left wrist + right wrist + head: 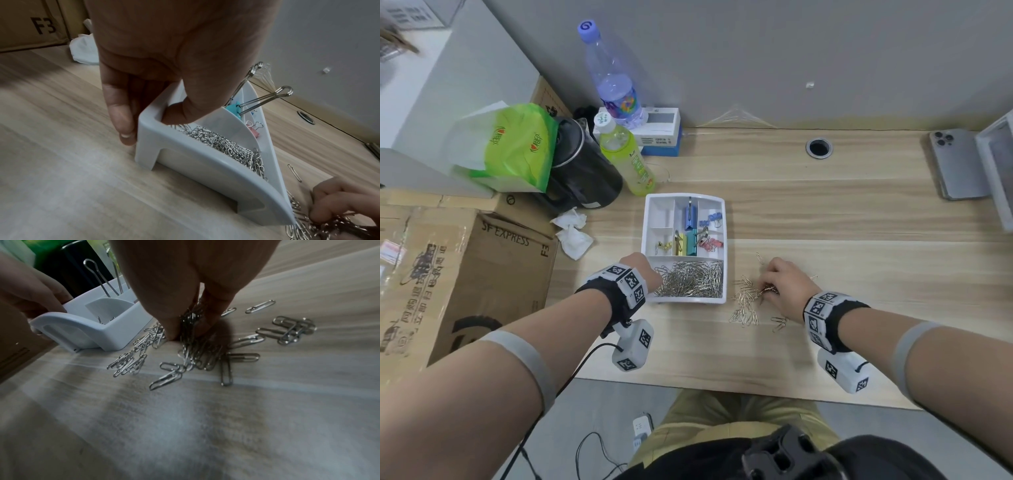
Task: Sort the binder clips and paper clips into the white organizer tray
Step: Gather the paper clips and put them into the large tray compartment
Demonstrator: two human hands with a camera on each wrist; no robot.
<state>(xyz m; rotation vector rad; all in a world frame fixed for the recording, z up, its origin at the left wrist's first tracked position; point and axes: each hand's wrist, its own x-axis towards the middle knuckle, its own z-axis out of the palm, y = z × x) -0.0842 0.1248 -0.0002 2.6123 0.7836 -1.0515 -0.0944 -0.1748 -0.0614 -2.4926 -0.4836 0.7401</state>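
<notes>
The white organizer tray [717, 202] stands mid-desk. Its front compartment is heaped with silver paper clips [693, 279]; its upper cells hold colored binder clips [690, 241]. My left hand [645, 272] grips the tray's front-left corner [144, 123], thumb inside the rim, fingers down the outer wall. Right of the tray, loose paper clips [744, 298] lie scattered on the desk. My right hand [782, 286] is down among them, fingertips [172, 332] pinching a bunch of paper clips [191, 324] against the wood.
A cardboard box [458, 270] and crumpled tissues [573, 233] lie left of the tray. Behind it stand a black kettle [582, 168], a green bottle [625, 154] and a water bottle [613, 75]. A phone [959, 164] rests far right. A cable hole [819, 148] sits behind.
</notes>
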